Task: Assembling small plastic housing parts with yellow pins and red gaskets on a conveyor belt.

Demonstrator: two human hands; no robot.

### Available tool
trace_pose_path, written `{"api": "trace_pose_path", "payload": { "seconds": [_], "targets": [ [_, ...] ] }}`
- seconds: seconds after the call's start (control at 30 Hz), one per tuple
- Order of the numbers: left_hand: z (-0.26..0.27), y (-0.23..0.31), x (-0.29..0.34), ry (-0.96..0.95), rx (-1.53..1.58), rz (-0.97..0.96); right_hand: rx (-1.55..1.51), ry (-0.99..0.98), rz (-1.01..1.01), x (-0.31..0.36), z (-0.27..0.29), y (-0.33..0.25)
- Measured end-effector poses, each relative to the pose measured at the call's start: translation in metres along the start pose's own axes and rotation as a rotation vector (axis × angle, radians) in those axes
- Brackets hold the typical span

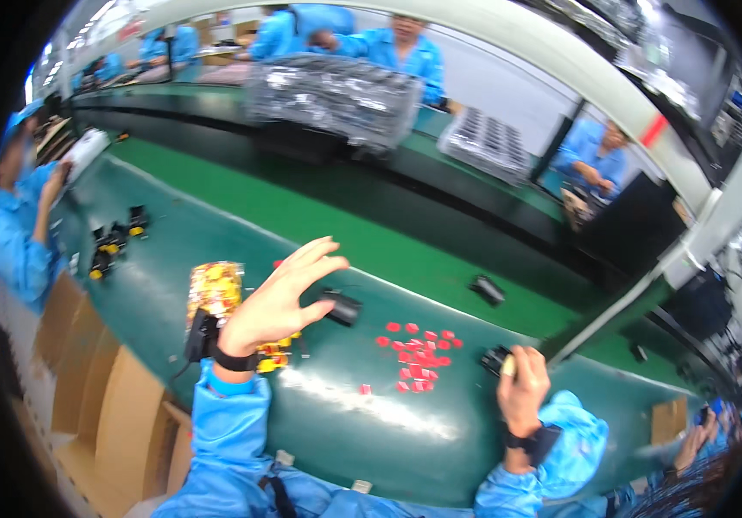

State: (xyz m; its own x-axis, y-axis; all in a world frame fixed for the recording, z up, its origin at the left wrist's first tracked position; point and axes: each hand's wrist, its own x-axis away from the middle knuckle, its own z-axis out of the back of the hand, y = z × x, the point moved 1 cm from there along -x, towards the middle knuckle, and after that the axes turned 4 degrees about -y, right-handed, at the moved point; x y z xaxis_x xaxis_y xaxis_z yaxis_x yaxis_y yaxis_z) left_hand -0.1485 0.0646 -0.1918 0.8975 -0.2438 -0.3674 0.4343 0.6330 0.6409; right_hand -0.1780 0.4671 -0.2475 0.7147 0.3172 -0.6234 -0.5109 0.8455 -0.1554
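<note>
My left hand (278,302) is raised over the green worktop with its fingers stretched and spread, holding nothing. Just beyond its thumb lies a black cylindrical part (342,307). My right hand (523,388) is on the right, its fingers closed on a small black part (495,360), whose exact kind I cannot make out. Between the hands, small red discs (419,356) lie scattered. Beside my left wrist are a shiny gold-and-red bag (214,289) and several small yellow pieces (272,356), partly hidden by the hand.
A green conveyor belt (371,246) runs beyond the worktop, carrying another black part (487,290). Black-and-yellow parts (110,240) lie at left. Cardboard boxes (120,414) stand lower left. A pale metal post (621,302) slants up at right. Co-workers in blue sit around.
</note>
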Motion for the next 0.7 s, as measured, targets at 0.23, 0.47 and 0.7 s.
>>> {"api": "trace_pose_path", "payload": {
  "seconds": [0.23, 0.47, 0.7],
  "targets": [
    [0.037, -0.013, 0.037, 0.054, -0.008, 0.452, -0.130, -0.095, 0.123, -0.007, -0.020, -0.036],
    [-0.016, -0.018, 0.041, -0.218, -0.628, 0.326, -0.057, -0.091, 0.007, -0.004, -0.014, -0.029],
    [-0.022, -0.014, 0.030, -0.325, -0.680, 0.318, -0.070, 0.087, -0.011, -0.006, -0.003, -0.032]
  ]
}}
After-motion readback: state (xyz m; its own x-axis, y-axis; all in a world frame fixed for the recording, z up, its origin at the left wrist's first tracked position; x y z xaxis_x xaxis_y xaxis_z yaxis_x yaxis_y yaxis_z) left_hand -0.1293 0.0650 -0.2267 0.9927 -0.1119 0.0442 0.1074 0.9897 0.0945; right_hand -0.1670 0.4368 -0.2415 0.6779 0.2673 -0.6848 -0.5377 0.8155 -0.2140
